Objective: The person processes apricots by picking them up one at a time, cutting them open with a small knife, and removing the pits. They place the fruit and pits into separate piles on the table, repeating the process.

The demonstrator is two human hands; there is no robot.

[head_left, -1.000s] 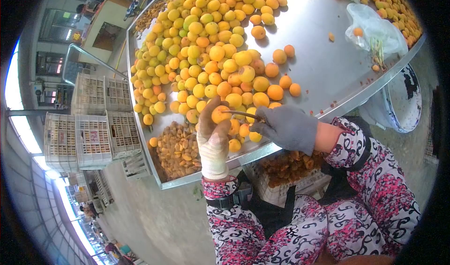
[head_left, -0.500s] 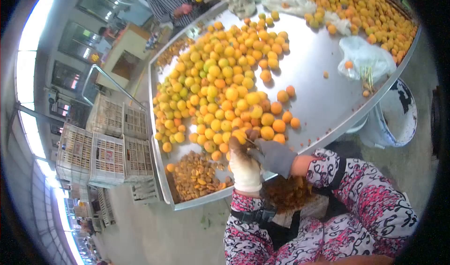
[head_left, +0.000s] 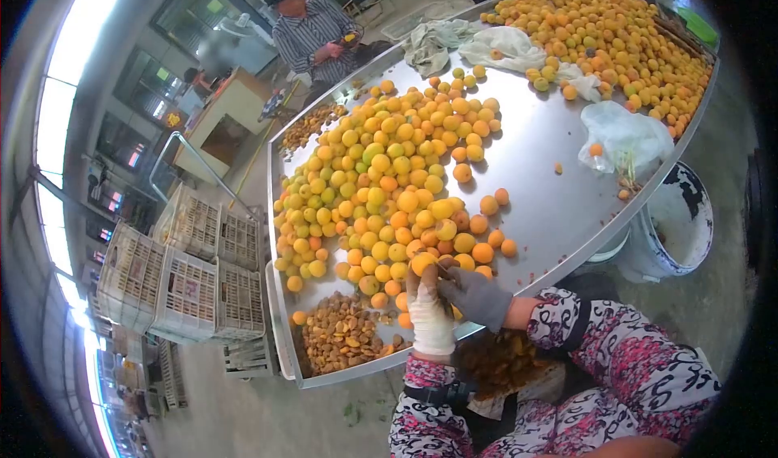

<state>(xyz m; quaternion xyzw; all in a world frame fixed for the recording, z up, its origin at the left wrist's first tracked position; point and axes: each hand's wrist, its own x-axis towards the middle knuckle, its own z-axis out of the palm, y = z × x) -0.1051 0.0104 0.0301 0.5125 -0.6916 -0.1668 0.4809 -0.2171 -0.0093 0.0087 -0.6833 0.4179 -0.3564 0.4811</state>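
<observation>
My left hand (head_left: 432, 320), in a white glove with brown-stained fingers, is closed around an orange apricot (head_left: 422, 264) at the table's near edge. Against it presses my right hand (head_left: 480, 296), grey-gloved, its fingers pinched at the fruit's side. A thin dark piece shows between those fingers, too small to name. Just beyond both hands spreads a big heap of whole apricots (head_left: 381, 174) on the metal table (head_left: 543, 191). Left of my left hand lies a pile of brownish apricot pieces or pits (head_left: 336, 336). Below my wrists sits a container of dark orange-brown scraps (head_left: 502, 361).
Stacked plastic crates (head_left: 190, 288) stand left of the table. A white bucket (head_left: 677, 223) is at the right, near a clear plastic bag (head_left: 624, 138). Cloths (head_left: 438, 45) and another apricot heap (head_left: 616, 45) lie at the far side. A co-worker in a striped shirt (head_left: 316, 37) sits across.
The head view has tipped up, so more of the far side and the co-worker shows. Both hands stay together at the table edge; the apricot in my left hand is seen more plainly.
</observation>
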